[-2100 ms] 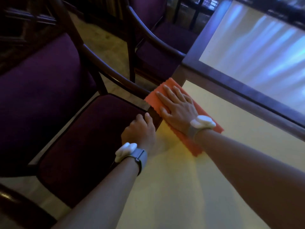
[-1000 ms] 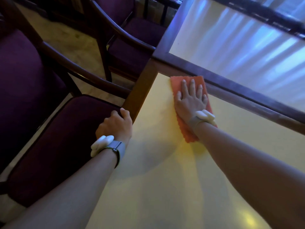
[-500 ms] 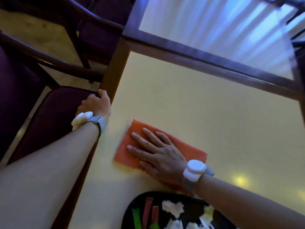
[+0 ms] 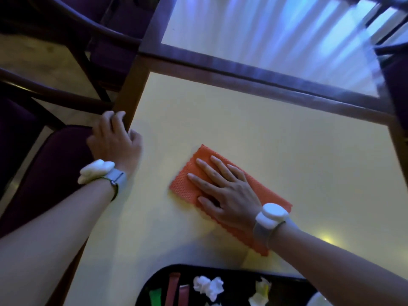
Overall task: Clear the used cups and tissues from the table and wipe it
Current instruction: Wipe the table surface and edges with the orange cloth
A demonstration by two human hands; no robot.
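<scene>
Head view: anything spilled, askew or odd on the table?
Nothing stands out. The right hand lies flat on the orange cloth on the yellow tabletop. The left hand rests at the table's edge. Crumpled tissues sit in the black tray at the near edge. No spill shows.

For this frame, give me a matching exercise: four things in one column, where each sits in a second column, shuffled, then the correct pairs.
Things:
1. orange cloth
2. left hand
3. crumpled tissues
4. right hand

Places:
A. on the black tray
B. at the table's left edge
C. flat on the cloth
D. spread on the yellow tabletop

Pairs: 1-D, 2-B, 3-A, 4-C
</scene>
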